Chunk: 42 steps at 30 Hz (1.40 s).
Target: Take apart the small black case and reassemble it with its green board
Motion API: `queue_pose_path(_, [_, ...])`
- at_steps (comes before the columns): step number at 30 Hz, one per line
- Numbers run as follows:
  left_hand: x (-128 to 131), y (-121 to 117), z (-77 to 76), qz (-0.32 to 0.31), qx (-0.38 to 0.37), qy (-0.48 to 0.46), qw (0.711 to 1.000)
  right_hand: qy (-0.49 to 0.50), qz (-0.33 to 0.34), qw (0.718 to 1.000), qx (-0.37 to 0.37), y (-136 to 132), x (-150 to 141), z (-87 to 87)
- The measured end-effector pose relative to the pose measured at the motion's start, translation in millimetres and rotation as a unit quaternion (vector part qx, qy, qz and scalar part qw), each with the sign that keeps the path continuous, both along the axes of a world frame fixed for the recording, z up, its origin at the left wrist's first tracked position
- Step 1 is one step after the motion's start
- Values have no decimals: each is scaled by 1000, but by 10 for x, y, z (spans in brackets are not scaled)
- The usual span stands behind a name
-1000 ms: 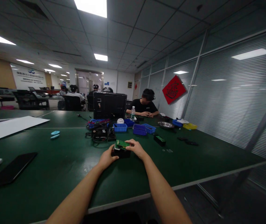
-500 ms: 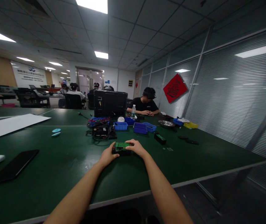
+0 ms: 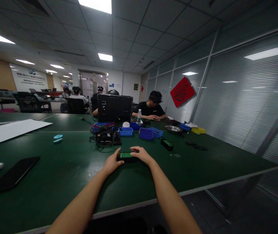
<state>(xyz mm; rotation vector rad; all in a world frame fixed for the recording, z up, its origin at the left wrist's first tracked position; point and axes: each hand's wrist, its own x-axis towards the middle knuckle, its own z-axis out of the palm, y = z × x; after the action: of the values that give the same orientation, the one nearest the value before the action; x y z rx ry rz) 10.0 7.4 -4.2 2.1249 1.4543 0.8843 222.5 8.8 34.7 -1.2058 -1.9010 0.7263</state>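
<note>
A small black case (image 3: 128,160) lies on the green table in front of me, with a green circuit board (image 3: 125,155) sitting down inside its top. My left hand (image 3: 112,162) grips the case's left end, thumb along the near side and fingers behind. Over the right end is my right hand (image 3: 142,154), its thumb at the board's right part and its fingers stretched out and apart from the thumb. That hand partly hides the right end of case and board.
A second black case with a green board (image 3: 167,144) lies to the right, near small clear pieces (image 3: 177,155). Ahead are blue trays (image 3: 126,131), cables, a black device (image 3: 104,137) and a monitor (image 3: 115,107). A black slab (image 3: 13,175) lies left. Another person (image 3: 151,109) sits across.
The circuit board, raised and tilted above the case before, now sits lower and flatter inside it. My right hand's fingers have loosened from the board; my left hand keeps its grip.
</note>
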Motion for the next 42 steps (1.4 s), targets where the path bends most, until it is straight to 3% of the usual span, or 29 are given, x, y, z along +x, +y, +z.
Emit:
queue_pose_path(6, [0, 30, -32, 5, 16, -1, 1000, -25, 24, 998, -54, 7, 28, -49])
queue_pose_path(12, [-4, 49, -47, 6, 34, -25, 999, -74, 22, 996, -47, -12, -1, -51])
queue_pose_path(17, [-24, 80, -97, 38, 47, -44, 997, -97, -125, 987, -26, 109, 111, -137])
queue_pose_path(22, [-30, 75, -111, 32, 51, -41, 997, -118, -314, 941, -46, 246, 398, -217])
queue_pose_path(26, [-20, 38, -67, 30, 47, -36, 998, -128, -371, 917, -75, 285, 501, -222])
queue_pose_path(30, [-13, 8, -26, 32, 36, -30, 998, -155, -391, 906, -58, 272, 422, -225])
queue_pose_path(35, [-13, 1, -24, 29, 33, -26, 999, -172, -347, 922, 5, 208, 201, -267])
queue_pose_path(42, [-10, 10, -35, 32, 19, -19, 999, -209, -308, 928, -17, 164, 83, -249])
